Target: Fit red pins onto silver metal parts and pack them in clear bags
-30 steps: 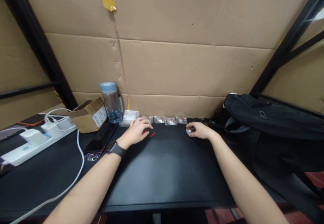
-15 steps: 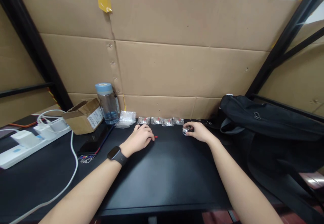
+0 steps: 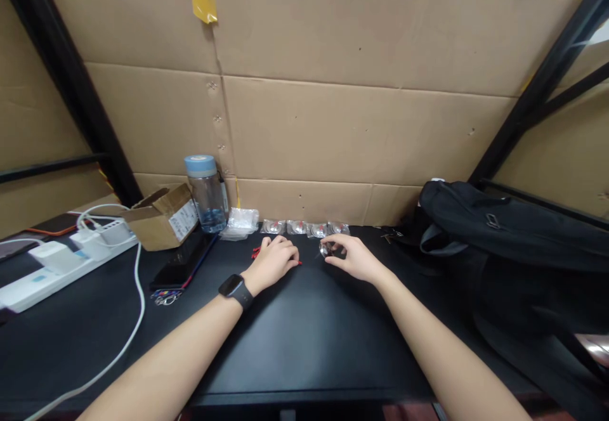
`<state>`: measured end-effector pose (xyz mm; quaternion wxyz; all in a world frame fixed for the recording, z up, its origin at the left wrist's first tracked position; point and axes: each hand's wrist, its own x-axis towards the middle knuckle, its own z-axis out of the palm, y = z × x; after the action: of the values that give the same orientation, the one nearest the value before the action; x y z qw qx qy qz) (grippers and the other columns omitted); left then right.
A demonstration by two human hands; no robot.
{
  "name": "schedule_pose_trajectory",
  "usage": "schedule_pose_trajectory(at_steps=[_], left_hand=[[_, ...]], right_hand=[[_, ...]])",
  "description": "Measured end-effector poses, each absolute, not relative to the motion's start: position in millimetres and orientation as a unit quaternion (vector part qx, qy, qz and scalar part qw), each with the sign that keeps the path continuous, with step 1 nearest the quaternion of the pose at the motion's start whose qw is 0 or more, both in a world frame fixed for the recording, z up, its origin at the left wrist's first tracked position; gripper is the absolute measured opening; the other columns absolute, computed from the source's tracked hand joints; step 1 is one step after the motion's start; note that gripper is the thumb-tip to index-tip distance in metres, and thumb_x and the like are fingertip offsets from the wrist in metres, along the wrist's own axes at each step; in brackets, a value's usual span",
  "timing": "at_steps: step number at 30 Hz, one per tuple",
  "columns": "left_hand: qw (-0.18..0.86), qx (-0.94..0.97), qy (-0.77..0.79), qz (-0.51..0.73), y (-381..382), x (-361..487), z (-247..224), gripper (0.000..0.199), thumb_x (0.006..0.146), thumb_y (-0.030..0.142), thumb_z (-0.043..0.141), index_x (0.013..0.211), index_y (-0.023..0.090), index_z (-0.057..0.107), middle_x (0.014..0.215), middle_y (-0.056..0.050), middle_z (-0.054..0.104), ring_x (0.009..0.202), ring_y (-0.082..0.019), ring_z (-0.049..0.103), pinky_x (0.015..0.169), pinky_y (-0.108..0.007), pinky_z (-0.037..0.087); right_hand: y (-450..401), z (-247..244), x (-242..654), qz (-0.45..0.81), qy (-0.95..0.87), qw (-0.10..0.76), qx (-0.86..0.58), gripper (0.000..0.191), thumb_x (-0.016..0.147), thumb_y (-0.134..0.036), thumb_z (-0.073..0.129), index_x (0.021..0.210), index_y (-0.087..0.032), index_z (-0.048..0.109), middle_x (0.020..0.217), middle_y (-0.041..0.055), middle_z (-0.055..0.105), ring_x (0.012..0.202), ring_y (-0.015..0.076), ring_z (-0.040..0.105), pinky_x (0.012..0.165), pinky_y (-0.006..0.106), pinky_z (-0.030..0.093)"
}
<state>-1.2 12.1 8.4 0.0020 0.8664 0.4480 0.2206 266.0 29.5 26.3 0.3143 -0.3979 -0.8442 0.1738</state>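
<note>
My left hand (image 3: 276,260), a dark watch on its wrist, rests on the black table with fingers curled and pressed together. A small red piece (image 3: 299,263) shows at its fingertips; its kind is too small to make out. More thin red pieces (image 3: 255,253) lie beside its knuckles, partly covered. Between thumb and fingers, my right hand (image 3: 354,257) holds a small shiny round metal thing (image 3: 325,250) just above the table. Several clear packets (image 3: 297,226) with round metal pieces and red bits inside form a row behind both hands.
Clear plastic bags (image 3: 242,220) lie stacked left of the packets, near a blue-lidded water bottle (image 3: 205,199). Farther left are an open cardboard box (image 3: 164,221), a dark phone (image 3: 183,261) and a power strip (image 3: 57,272) with cables. A black backpack (image 3: 514,243) occupies the right side.
My right hand has moved left with the round metal thing, closer to my left hand. Red pieces now show beside my left knuckles. The whole view has shifted slightly.
</note>
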Motion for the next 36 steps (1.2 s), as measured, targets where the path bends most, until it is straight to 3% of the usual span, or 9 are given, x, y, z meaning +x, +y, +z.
schedule_pose_trajectory(at_steps=[5, 9, 12, 18, 27, 32, 36], left_hand=[[0.115, 0.820, 0.462, 0.317, 7, 5, 10, 0.013, 0.097, 0.032, 0.057, 0.089, 0.022, 0.063, 0.095, -0.001, 0.074, 0.095, -0.020, 0.065, 0.093, -0.038, 0.038], [0.237, 0.760, 0.454, 0.401, 5, 7, 14, 0.015, 0.088, 0.037, 0.068, 0.096, 0.024, 0.069, 0.097, -0.002, 0.077, 0.091, -0.021, 0.072, 0.089, -0.034, 0.049], [0.274, 0.742, 0.451, 0.414, 4, 9, 16, 0.016, 0.087, 0.037, 0.069, 0.096, 0.025, 0.075, 0.096, -0.001, 0.079, 0.090, -0.021, 0.074, 0.088, -0.032, 0.053], [0.165, 0.771, 0.471, 0.395, -6, 15, 21, 0.017, 0.094, 0.034, 0.062, 0.093, 0.027, 0.077, 0.108, -0.002, 0.076, 0.108, -0.023, 0.066, 0.097, -0.040, 0.044], [0.109, 0.783, 0.480, 0.381, -13, 21, 23, 0.018, 0.096, 0.029, 0.058, 0.091, 0.026, 0.075, 0.114, -0.003, 0.068, 0.110, -0.024, 0.061, 0.086, -0.037, 0.035], [0.069, 0.780, 0.489, 0.385, -13, 21, 18, 0.016, 0.095, 0.028, 0.060, 0.089, 0.026, 0.076, 0.112, -0.003, 0.067, 0.109, -0.023, 0.059, 0.084, -0.037, 0.031], [0.041, 0.787, 0.487, 0.378, -13, 21, 17, 0.016, 0.095, 0.028, 0.061, 0.088, 0.026, 0.075, 0.112, -0.003, 0.066, 0.109, -0.023, 0.057, 0.085, -0.038, 0.030]], right_hand=[[22, 21, 250, 0.227, -0.821, 0.378, -0.363, 0.048, 0.081, -0.025, 0.076, 0.127, -0.028, 0.064, 0.122, 0.0066, 0.070, 0.096, 0.0201, 0.069, 0.077, 0.033, 0.056], [13, 24, 241, 0.267, -0.805, 0.412, -0.334, 0.049, 0.082, -0.025, 0.075, 0.129, -0.028, 0.061, 0.128, 0.0080, 0.067, 0.104, 0.0220, 0.069, 0.081, 0.036, 0.058], [6, 27, 235, 0.272, -0.801, 0.423, -0.324, 0.049, 0.082, -0.024, 0.075, 0.129, -0.028, 0.061, 0.128, 0.0081, 0.066, 0.107, 0.0229, 0.068, 0.083, 0.036, 0.059], [-1, 27, 225, 0.281, -0.801, 0.426, -0.313, 0.050, 0.081, -0.025, 0.077, 0.129, -0.028, 0.061, 0.124, 0.0072, 0.068, 0.106, 0.0229, 0.068, 0.082, 0.035, 0.059], [-1, 22, 221, 0.304, -0.788, 0.429, -0.322, 0.050, 0.079, -0.031, 0.081, 0.126, -0.028, 0.062, 0.121, 0.0078, 0.070, 0.102, 0.0237, 0.072, 0.080, 0.036, 0.059], [2, 12, 217, 0.346, -0.754, 0.453, -0.327, 0.042, 0.074, -0.034, 0.085, 0.108, -0.024, 0.063, 0.120, 0.0080, 0.072, 0.099, 0.0231, 0.074, 0.077, 0.033, 0.059], [2, 13, 216, 0.348, -0.750, 0.433, -0.359, 0.029, 0.082, -0.044, 0.077, 0.097, -0.022, 0.064, 0.100, 0.0050, 0.075, 0.081, 0.0208, 0.075, 0.073, 0.032, 0.059]])
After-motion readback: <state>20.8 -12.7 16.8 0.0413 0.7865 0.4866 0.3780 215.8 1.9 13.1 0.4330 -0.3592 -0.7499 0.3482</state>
